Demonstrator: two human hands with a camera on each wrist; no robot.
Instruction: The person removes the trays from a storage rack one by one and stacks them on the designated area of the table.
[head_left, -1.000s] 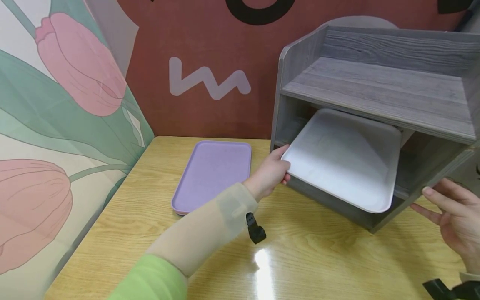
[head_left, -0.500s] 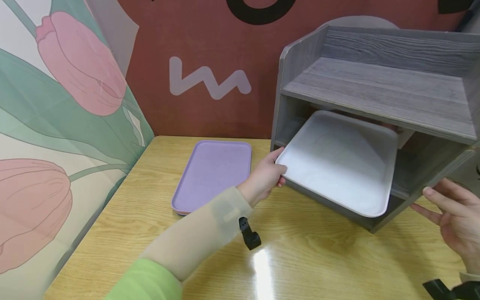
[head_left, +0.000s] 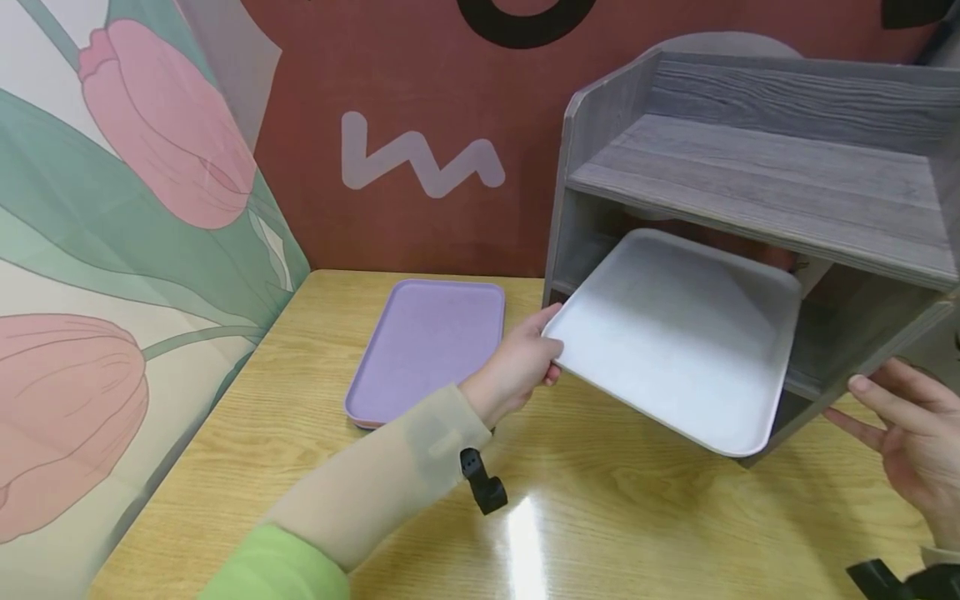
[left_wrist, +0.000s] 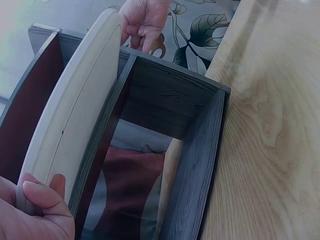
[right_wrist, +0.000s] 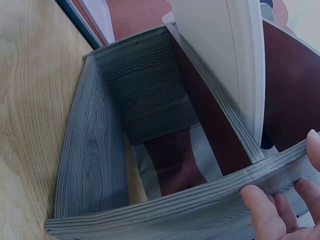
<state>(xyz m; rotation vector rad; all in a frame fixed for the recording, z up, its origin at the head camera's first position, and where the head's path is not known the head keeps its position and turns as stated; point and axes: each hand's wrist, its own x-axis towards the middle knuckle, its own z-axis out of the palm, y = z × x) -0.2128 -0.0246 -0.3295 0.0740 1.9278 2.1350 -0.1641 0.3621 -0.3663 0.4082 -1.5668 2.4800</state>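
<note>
My left hand (head_left: 517, 362) pinches the left front corner of a white rectangular tray (head_left: 675, 333), thumb on top and fingers under the rim. The tray slants out of the middle compartment of a grey wood-grain shelf unit (head_left: 757, 179), its front part past the shelf edge. Seen from the left wrist, the tray (left_wrist: 82, 95) lies along the board that divides the two compartments. At the unit's right side, my right hand (head_left: 911, 437) rests its fingertips on the outer panel, fingers loosely extended, as the right wrist view shows at the fingers (right_wrist: 262, 212).
A purple tray (head_left: 431, 350) lies flat on the wooden table (head_left: 615, 508) to the left, with another edge showing beneath it. Behind stands a red-brown wall (head_left: 420, 225); a flower-patterned wall panel (head_left: 172, 250) borders the left. The unit's upper shelf overhangs the white tray.
My left hand has drawn the white tray farther out of the compartment, toward the left and front. The right hand stays at the unit's side; the purple tray has not moved.
</note>
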